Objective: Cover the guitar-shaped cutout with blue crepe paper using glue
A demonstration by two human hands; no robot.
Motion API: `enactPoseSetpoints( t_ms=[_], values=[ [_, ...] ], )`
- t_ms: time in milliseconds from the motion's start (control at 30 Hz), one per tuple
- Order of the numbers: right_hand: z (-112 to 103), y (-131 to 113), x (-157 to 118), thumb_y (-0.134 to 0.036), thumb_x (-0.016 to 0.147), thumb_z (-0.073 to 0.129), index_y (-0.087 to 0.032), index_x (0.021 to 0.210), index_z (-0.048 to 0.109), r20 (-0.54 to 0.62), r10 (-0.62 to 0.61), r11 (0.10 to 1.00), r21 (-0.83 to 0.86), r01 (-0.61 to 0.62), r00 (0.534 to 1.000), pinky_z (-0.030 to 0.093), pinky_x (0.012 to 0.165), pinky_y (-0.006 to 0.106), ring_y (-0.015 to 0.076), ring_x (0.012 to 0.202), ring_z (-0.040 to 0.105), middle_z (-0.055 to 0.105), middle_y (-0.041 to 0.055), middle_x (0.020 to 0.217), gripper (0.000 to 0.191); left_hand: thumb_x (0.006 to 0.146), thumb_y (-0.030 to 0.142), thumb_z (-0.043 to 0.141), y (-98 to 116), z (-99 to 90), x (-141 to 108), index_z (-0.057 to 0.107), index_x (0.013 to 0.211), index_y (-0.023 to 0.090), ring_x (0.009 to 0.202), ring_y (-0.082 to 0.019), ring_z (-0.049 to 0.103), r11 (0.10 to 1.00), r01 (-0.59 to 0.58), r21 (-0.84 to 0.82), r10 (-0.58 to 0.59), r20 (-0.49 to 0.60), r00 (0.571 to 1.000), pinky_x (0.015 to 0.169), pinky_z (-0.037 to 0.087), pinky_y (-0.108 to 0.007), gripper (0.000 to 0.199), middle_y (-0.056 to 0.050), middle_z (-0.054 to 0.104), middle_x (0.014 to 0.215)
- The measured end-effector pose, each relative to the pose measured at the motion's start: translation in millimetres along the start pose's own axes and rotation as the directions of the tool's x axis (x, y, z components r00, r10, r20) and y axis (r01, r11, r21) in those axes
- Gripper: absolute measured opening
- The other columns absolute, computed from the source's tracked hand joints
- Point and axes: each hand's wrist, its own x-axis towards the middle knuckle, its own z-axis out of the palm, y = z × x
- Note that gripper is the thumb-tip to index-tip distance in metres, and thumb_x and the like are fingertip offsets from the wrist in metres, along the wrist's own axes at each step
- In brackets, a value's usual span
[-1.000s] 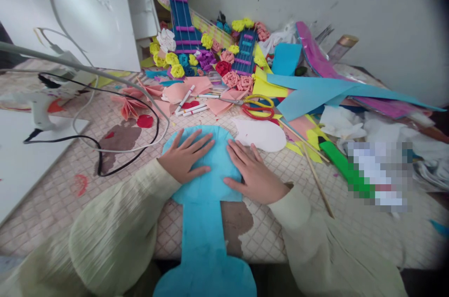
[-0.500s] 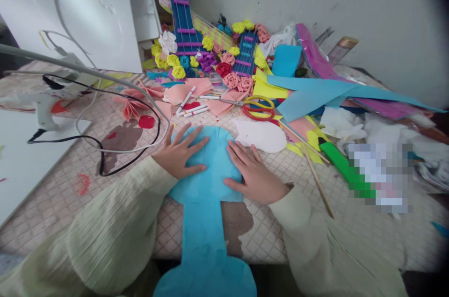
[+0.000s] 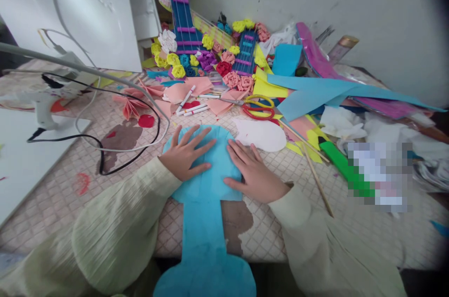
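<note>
Flatly, in the middle of the head view, the left hand (image 3: 187,154) lay finger-spread on a blue narrow-waisted cutout (image 3: 203,229) reaching the bottom edge; the right hand (image 3: 255,174), fingers closer together, rested on its right side. Neither gripped anything.

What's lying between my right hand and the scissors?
In the head view, a white cutout lies between your right hand and the scissors.
</note>
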Motion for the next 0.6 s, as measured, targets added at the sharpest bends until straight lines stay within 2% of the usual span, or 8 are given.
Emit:
enactPoseSetpoints(
  t_ms=[233, 400, 600],
  values=[
    [-0.9, -1.3, 0.4, -0.058, 0.086, 0.026, -0.011, 0.142, 0.011, 0.016, 0.007, 1.0, -0.005, -0.007, 1.0, 0.006, 0.11, 0.05, 0.0219, 0.137, 0.002, 0.007, 0.0082, 0.149, 0.075, 0.082, 0.055, 0.038, -0.3, 0.7, -1.9, 0.04, 0.131, 0.032, 0.132, -0.035, 0.018, 0.998, 0.056, -0.037, -0.054, 0.033, 0.998, 0.102, -0.001, -0.059, 0.054, -0.006, 0.027, 0.145],
    [-1.1, 0.6, 0.1, -0.06, 0.085, 0.027, -0.015, 0.142, -0.004, 0.011, -0.004, 1.0, 0.013, 0.004, 1.0, 0.006, 0.11, 0.051, 0.022, 0.137, 0.001, 0.007, 0.0087, 0.149, 0.08, 0.084, 0.054, 0.032, 0.0, -0.9, -1.4, 0.04, 0.131, 0.032, 0.132, -0.034, 0.017, 0.998, 0.057, 0.011, -0.058, 0.054, 0.997, 0.102, 0.0, -0.059, 0.052, -0.006, 0.026, 0.146],
    [-7.1, 4.8, -2.1, -0.061, 0.083, 0.03, -0.019, 0.14, -0.017, -0.066, 0.026, 0.999, 0.03, -0.024, 0.997, 0.004, 0.11, 0.051, 0.022, 0.137, -0.002, 0.004, 0.006, 0.15, 0.085, 0.083, 0.057, 0.032, -0.5, -0.3, -0.8, 0.039, 0.131, 0.034, 0.132, -0.035, 0.017, 0.997, 0.077, 0.017, -0.078, 0.08, 0.994, 0.102, 0.002, -0.06, 0.054, -0.005, 0.026, 0.146]
  ],
)
